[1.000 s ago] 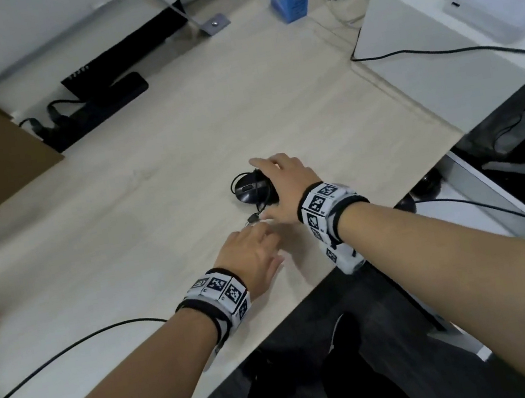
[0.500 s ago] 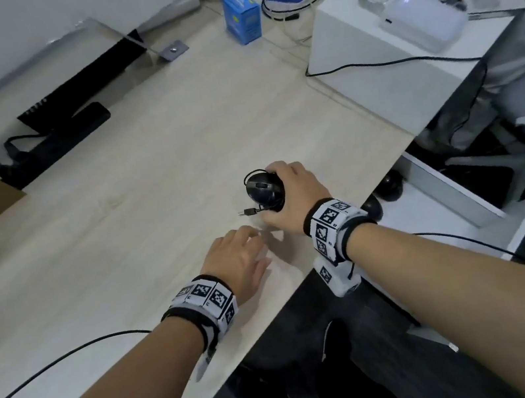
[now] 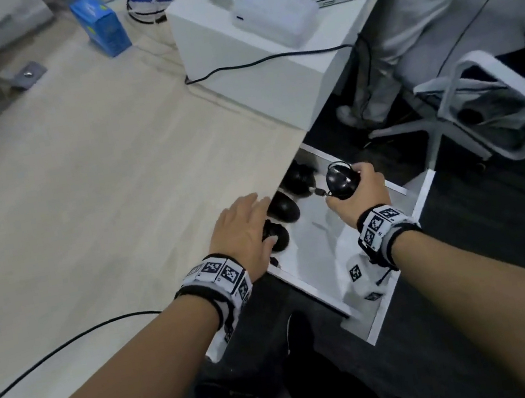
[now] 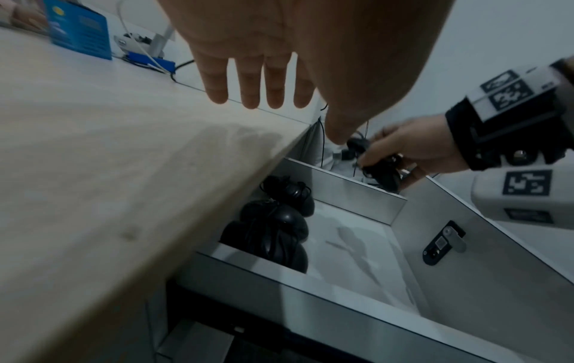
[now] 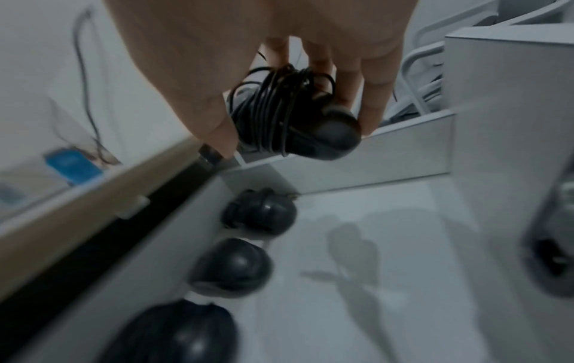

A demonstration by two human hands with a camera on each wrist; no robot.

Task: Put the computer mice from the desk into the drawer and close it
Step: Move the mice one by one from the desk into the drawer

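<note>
My right hand grips a black computer mouse with its cable wound round it, held in the air over the far part of the open white drawer. Three black mice lie in a row along the drawer's desk side. My left hand hovers flat at the desk's edge, fingers straight, holding nothing, just above the nearest mouse in the drawer.
The wooden desk carries a white box with a white device and cable, blue cartons and a black cable. A white chair and a standing person's legs are beyond the drawer. The drawer front has a lock.
My right hand lifted the mouse off the desk and carried it right, out over the open drawer. My left hand slid right to the desk's edge. The head view swung right.
</note>
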